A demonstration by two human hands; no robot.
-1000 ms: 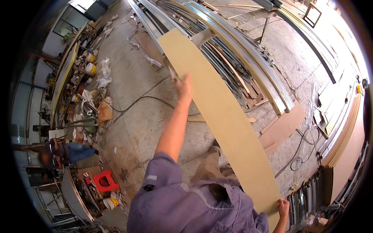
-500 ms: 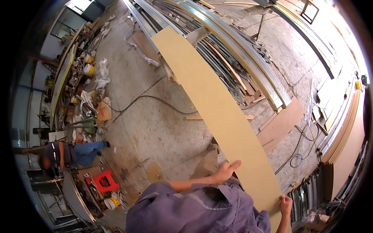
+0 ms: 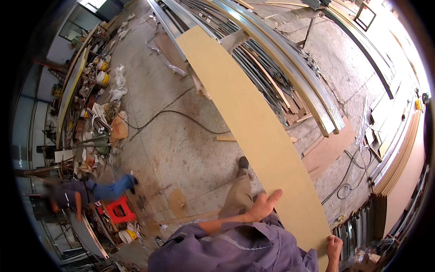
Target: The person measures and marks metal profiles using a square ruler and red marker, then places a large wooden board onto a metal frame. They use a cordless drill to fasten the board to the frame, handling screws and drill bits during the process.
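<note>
A long, flat yellowish-tan board (image 3: 253, 122) stretches away from my body toward the far left. My left hand (image 3: 265, 205) grips its left edge, the thumb lying on the top face and the fingers hidden beneath. Farther back along the opposite edge, my right hand (image 3: 334, 248) is curled round the board close to my body. The board's far end overlaps the metal profiles (image 3: 179, 27) in the view; whether it touches them I cannot tell.
Long metal channels (image 3: 290, 59) and a pile of bars lie ahead. A black cable (image 3: 181, 114) crosses the floor. Stacked panels (image 3: 398, 154) stand right. At left are a cluttered bench (image 3: 81, 81), a red stool (image 3: 120, 210) and another person (image 3: 84, 195) in jeans.
My leg and shoe have come forward beside the board. Both hands keep their hold, and the board's far end has shifted slightly upward in view. The other person has moved nearer the red stool.
</note>
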